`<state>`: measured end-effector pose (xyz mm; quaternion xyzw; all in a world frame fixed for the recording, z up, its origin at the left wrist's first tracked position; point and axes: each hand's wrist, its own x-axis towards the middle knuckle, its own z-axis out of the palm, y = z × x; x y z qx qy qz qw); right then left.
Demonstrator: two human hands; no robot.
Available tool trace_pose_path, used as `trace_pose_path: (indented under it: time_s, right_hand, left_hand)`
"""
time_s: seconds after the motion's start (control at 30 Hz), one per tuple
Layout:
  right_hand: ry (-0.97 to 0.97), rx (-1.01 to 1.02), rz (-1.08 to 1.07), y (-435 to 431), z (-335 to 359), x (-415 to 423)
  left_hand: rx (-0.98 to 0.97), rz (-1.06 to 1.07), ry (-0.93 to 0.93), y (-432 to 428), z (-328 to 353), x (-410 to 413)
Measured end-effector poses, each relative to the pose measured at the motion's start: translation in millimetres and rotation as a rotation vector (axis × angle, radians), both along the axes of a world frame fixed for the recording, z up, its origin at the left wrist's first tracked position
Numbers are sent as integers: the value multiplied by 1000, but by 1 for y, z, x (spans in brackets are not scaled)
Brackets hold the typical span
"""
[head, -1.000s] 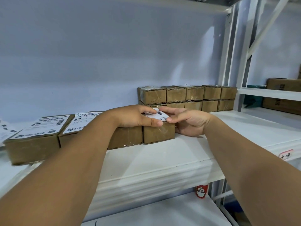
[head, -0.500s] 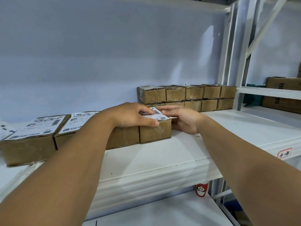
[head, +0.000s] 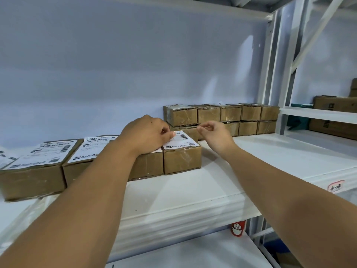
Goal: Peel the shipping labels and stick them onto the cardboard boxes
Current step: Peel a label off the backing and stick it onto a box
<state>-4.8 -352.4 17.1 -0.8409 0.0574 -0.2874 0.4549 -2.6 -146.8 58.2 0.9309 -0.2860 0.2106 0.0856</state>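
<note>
Head view: smoothing step. Label [head: 180, 141] lies flat, print up, on top of front box [head: 182, 161] on shelf [head: 193, 194]. Long axis seems to run 6-to-12, though foreshortened.

Left hand [head: 146, 136]: bent fingertips press label's 9 o'clock edge.

Right hand [head: 214, 132]: raised at box's 1 o'clock, thumb and forefinger nearly meeting; cannot tell if anything is pinched.

Next: probably rub corners flat, then fetch box from unlabelled stack [head: 231, 115] at 1 o'clock.
</note>
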Motion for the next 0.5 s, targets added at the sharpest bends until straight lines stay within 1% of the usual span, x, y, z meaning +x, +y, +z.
trace_pose_path:
  time_s: [0.1,0.17,0.2,0.27,0.4,0.5]
  right_hand:
    - [-87,-329,-163,1,12,16]
    - [-92,-534,-228,6,25,29]
    - [-89,-598,-248,10,32,36]
    - [-38,-647,-263,19,42,53]
    - [116,-657,-254,30,48,82]
    - [126,-664,-295,34,46,92]
  left_hand:
    - [-5,-5,25,0,-1,2]
    - [-14,-1,23,-1,-2,3]
    - [-15,0,18,-2,-3,2]
    - [-18,-5,7,-3,-4,2]
    - [-27,-13,-20,-4,-6,4]
    - [-6,-13,-29,-6,-6,4]
